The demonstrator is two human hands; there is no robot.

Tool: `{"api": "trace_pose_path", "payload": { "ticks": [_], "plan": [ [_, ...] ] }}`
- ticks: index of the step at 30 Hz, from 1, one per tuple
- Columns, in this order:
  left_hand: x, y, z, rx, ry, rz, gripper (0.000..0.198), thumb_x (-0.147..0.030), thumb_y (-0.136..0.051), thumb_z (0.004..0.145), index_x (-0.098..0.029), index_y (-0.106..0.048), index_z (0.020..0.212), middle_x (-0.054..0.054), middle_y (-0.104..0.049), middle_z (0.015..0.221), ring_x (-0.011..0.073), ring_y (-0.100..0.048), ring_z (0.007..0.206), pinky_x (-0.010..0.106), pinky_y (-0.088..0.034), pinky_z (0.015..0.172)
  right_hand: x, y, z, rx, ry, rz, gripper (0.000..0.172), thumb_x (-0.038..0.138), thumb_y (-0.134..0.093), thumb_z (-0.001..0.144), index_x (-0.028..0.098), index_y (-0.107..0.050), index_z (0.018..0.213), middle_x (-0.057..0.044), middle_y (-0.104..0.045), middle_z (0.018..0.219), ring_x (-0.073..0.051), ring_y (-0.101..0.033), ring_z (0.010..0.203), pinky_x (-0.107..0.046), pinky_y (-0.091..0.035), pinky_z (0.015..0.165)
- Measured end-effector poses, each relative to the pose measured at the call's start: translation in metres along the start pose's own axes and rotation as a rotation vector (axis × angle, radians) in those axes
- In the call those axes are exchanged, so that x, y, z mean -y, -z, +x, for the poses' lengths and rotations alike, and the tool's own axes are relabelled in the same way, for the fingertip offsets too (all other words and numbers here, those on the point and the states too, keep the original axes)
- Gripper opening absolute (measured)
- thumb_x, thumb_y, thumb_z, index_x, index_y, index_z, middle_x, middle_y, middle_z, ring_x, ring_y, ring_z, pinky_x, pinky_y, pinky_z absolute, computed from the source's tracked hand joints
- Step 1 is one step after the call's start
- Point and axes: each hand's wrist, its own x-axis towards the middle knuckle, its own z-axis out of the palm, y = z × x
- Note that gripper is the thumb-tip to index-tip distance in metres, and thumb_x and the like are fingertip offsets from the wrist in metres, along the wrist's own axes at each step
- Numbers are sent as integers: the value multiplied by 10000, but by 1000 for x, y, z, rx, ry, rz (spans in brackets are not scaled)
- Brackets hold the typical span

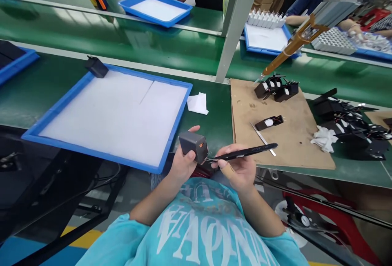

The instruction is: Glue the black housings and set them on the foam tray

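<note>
And here in front of the chest, at the bench's near edge, both hands are busy: the left hand [183,164] has a firm hold on a black box [191,144], thumb pressed against its near side, a fingertip poking up beyond the far edge. The box sits tilted in the grasp, its long axis running roughly left to right, and look at that end face: the small slot [201,145], orange showing inside, points right, over towards the other hand. That right hand [237,172], tan wrap [227,171] on the thumb, pinches a slim black tool [251,150] between thumb and fingers. Its long axis slants gently, fine tip leftward at the box's lower corner, blunt end out to the right and slightly higher; whether tip and box touch, I cannot tell. Off to the left, a blue tray [101,154] with a white lining, a second black box [97,68] at its far-left corner. Just beside the tray, white paper [197,103]. Over on the right, a cardboard sheet [294,145] carries a small black unit [277,120] lying almost crosswise, and near it a thin pale rod [262,137] running diagonally, lower end towards the right.
</note>
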Motion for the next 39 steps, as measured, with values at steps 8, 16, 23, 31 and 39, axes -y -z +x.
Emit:
{"api": "trace_pose_path", "payload": {
  "ticks": [8, 16, 23, 31, 39],
  "plan": [
    [-4, -1, -1, 7, -46, 26, 713, -523, -758, 728, -283, -461, 1330, -4, -578, 819, 115, -556, 639, 220, -464, 575, -1, -4, 2, 36, 6, 48, 244, 141, -688, 801, 252, -533, 954, 33, -694, 817, -106, -701, 582, -219, -607, 523],
    [-5, 0, -1, 5, -22, 3, 747, -514, -796, 689, -270, -485, 1323, 0, -596, 810, 117, -557, 662, 217, -466, 592, -8, 8, 2, 17, 190, -209, 301, 91, -663, 798, 260, -545, 1017, 4, -680, 862, -122, -696, 666, -253, -604, 592],
    [-4, 0, 1, 25, 7, -44, 690, -529, -744, 745, -270, -493, 1333, -1, -567, 773, 99, -500, 588, 189, -422, 479, -14, 16, 3, 89, 421, -237, 469, -6, -619, 763, 281, -517, 1119, -11, -697, 926, -160, -704, 748, -316, -604, 619],
    [-1, 1, 2, 17, 40, -29, 635, -512, -727, 769, -262, -518, 1314, 6, -568, 803, 90, -482, 586, 189, -423, 476, -18, 18, 13, -110, 396, -351, 355, 54, -601, 826, 278, -535, 1093, -25, -652, 943, -167, -680, 819, -341, -578, 705],
    [2, 28, 5, -211, -292, 813, 623, -382, -771, 755, -260, -521, 1312, 73, -592, 1158, 212, -600, 1000, 326, -504, 872, -16, 40, 52, 40, 203, -1049, 153, 269, -407, 970, 210, -541, 1017, -80, -668, 947, -199, -657, 818, -341, -516, 730]
  ]
}}
